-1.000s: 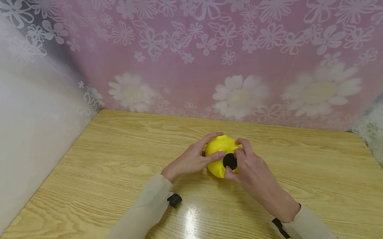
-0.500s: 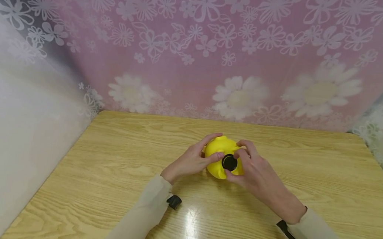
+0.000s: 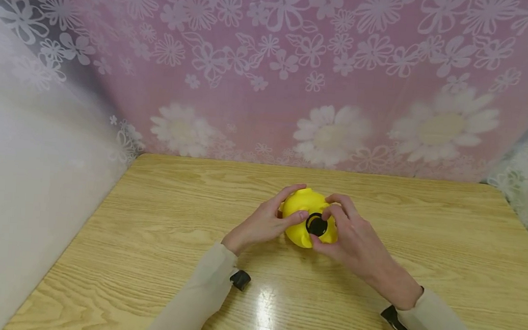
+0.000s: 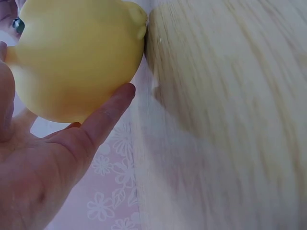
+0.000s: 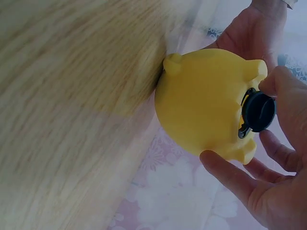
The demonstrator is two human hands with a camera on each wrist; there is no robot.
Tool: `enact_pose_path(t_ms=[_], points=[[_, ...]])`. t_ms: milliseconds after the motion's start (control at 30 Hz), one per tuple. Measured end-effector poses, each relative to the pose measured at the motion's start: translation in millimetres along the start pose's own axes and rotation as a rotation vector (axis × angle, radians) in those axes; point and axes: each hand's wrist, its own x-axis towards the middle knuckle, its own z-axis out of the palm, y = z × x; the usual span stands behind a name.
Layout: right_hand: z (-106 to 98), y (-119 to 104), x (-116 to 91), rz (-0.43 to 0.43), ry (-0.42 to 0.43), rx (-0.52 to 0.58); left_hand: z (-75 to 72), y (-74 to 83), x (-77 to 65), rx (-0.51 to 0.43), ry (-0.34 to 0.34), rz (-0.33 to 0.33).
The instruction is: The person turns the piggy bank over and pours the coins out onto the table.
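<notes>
A round yellow piggy bank [image 3: 297, 202] lies tipped over on the wooden table, its stubby feet and underside turned toward the right hand. My left hand [image 3: 262, 221] grips its left side, thumb on the belly and fingers round the far side. The thumb and a finger of my right hand [image 3: 355, 240] pinch a black stopper [image 3: 318, 226] in the underside. In the right wrist view the stopper [image 5: 259, 111] stands tilted out of its black ring, with yellow showing in the gap. Another right fingertip rests against the yellow body [image 5: 201, 105].
The wood-grain table [image 3: 173, 220] reaches back to a pink curtain [image 3: 259, 98] with white flowers. A pale wall [image 3: 38, 169] runs along the left side. Black straps show at both sleeve cuffs.
My right hand has drawn back slightly to the right. The stopper has gone from a plain dark disc to one tilted up from its ring. My left hand has kept its grip.
</notes>
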Motion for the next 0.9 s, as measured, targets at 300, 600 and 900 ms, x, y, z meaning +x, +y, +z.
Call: enact_pose_path(t_ms=[300, 600, 900], points=[[-15.4, 1.3, 1.8, 0.016, 0.072, 0.041, -0.1, 2.2, -0.9, 0.009, 0.004, -0.001], [-30.1, 11.6, -6.9, 0.117, 0.001, -0.001, 1.0, 0.9, -1.0, 0.011, 0.02, -0.013], [-40.7, 30.7, -18.9, 0.089, 0.018, -0.086, -0.3, -1.2, -0.2, 0.037, 0.023, -0.011]])
